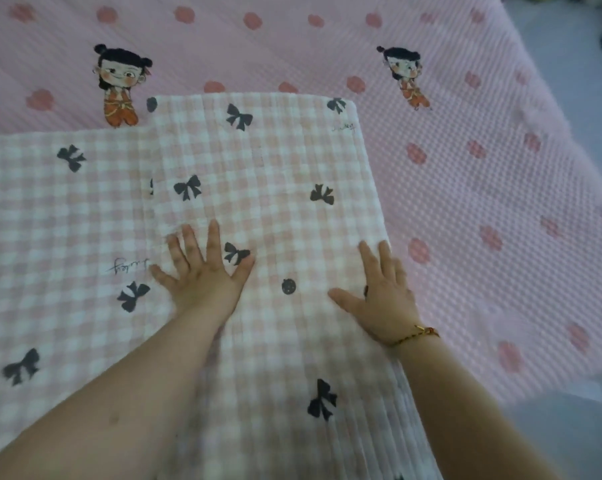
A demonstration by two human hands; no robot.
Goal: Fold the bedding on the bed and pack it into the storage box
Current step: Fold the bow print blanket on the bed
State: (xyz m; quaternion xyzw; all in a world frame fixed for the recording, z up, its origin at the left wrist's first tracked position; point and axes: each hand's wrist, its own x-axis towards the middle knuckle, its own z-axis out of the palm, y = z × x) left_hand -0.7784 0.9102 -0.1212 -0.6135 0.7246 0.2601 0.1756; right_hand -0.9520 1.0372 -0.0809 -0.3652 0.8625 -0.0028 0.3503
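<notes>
A pink-and-white checked blanket [268, 161] with black bow prints lies on the bed, its right part folded over onto the rest so a doubled layer sits in the middle. My left hand [202, 271] lies flat on the folded layer, fingers spread. My right hand [382, 296] lies flat too, near the folded layer's right edge, with a red-and-gold bracelet at the wrist. Neither hand holds anything. No storage box shows in this view.
Under the blanket a pink textured bed sheet [483, 188] with red dots and cartoon figures covers the bed. The bed's right edge runs down toward a grey floor [576, 438] at the lower right and far right.
</notes>
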